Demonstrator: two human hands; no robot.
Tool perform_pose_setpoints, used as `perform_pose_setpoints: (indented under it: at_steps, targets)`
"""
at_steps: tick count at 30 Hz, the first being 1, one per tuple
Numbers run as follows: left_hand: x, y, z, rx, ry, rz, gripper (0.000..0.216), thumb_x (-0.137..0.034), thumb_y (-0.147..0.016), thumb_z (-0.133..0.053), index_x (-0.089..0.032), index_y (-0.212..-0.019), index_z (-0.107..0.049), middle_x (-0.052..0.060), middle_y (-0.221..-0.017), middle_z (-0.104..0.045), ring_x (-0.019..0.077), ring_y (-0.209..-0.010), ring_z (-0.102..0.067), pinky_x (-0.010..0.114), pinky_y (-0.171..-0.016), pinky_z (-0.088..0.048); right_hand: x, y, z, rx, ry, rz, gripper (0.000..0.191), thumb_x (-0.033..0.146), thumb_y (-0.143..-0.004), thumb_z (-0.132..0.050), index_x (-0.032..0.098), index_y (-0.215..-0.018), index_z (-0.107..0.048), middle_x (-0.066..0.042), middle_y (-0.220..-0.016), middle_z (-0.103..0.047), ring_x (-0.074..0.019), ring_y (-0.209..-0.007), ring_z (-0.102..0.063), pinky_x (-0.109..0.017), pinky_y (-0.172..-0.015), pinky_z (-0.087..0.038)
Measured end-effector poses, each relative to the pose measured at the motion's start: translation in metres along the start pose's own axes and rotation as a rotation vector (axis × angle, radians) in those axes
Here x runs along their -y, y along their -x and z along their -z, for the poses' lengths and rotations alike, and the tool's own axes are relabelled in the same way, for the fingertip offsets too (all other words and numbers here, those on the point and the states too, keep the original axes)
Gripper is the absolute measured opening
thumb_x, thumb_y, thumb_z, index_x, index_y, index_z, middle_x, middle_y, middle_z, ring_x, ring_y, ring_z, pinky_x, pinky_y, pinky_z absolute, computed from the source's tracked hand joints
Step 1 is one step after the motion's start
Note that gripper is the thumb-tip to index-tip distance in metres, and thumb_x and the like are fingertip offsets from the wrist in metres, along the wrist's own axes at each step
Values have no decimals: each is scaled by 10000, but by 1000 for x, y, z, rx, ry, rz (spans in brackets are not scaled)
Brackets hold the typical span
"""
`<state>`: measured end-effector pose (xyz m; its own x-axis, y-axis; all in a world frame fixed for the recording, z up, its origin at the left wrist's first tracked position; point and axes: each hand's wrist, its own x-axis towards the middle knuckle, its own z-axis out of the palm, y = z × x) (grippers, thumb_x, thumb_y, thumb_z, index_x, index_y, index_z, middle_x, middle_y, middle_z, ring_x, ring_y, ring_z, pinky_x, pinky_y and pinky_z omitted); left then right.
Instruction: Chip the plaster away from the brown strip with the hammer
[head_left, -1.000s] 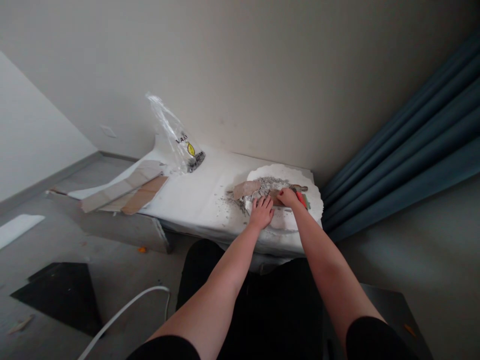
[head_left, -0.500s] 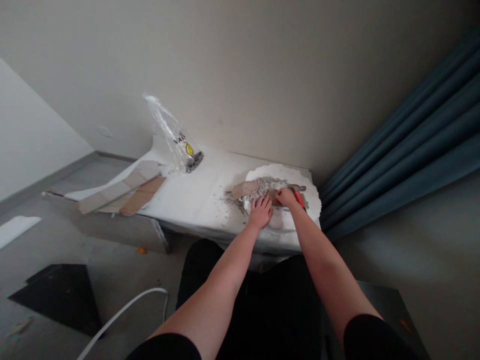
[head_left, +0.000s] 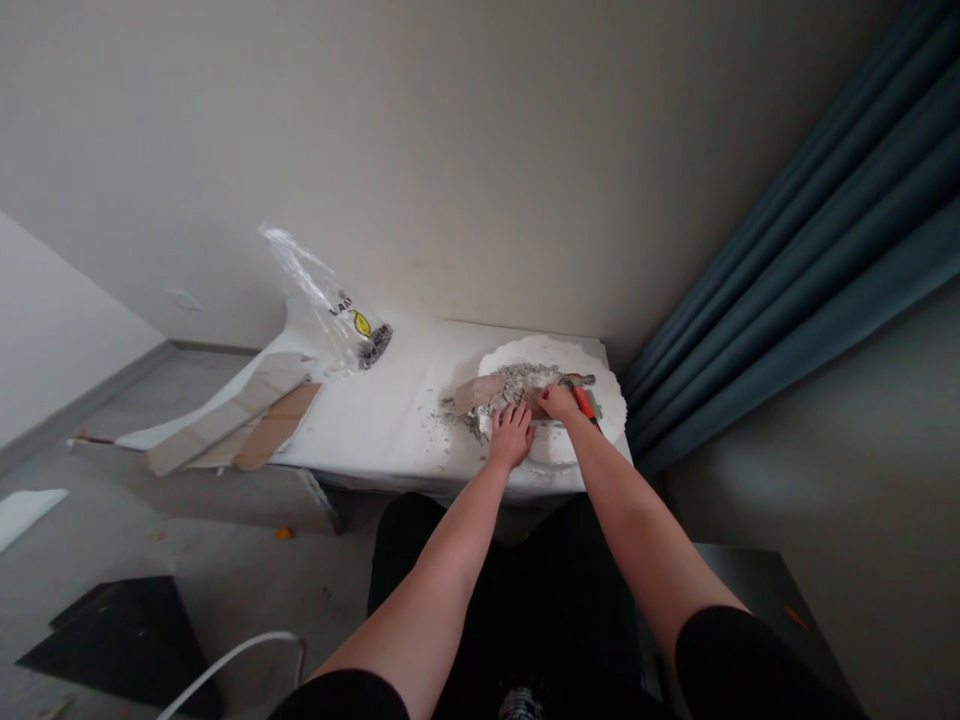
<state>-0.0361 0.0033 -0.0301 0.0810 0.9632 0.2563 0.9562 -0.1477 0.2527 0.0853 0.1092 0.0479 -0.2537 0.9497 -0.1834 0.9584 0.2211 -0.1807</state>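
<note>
My left hand [head_left: 512,437] lies with its fingers spread on the near side of a heap of grey shredded bits [head_left: 517,385]. Just right of it, my right hand [head_left: 557,402] is closed in a pinch over a small brown piece [head_left: 534,402]; what its fingers hold is too small to make out. A red-handled tool [head_left: 585,402] rests beside the right wrist, partly covered by it. Left of the heap lies a flat brown piece [head_left: 480,393]. All of this sits on a white scalloped mat [head_left: 600,355].
A clear plastic bag [head_left: 322,300] with dark contents stands on the white-covered bench [head_left: 401,400]. Cardboard strips [head_left: 274,430] lie at its left end. A blue curtain [head_left: 780,230] hangs at right. On the floor are a black angular object [head_left: 127,640] and a white cable [head_left: 232,655].
The view has shifted, so the bench appears lower and further left. Both hands stay at the heap in nearly the same pose; no clear change in what they hold shows.
</note>
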Motion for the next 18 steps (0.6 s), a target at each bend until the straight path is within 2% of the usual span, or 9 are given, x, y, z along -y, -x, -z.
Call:
perform_pose_setpoints:
  at_steps: [7, 18]
  targets:
    - [-1, -1, 3, 22, 8, 4, 533, -353, -1019, -346, -190, -1505, -492, 85, -1623, -395, 281, -1498, -350, 574, -1256, -210, 4, 4, 3, 22, 15, -46, 340, 240, -977, -488, 87, -1194, -700, -197, -1127, -757, -251, -1066, -721, -264, -862, -520]
    - [0, 0, 1, 10, -8, -3, 541, -343, -1016, -352, -202, -1527, -463, 93, -1619, -406, 289, -1495, -355, 564, -1255, -201, 5, 0, 2, 51, 5, -20, 360, 243, -969, -488, 39, -1178, -700, -258, -1173, -729, -298, -1099, -709, -305, -880, -529]
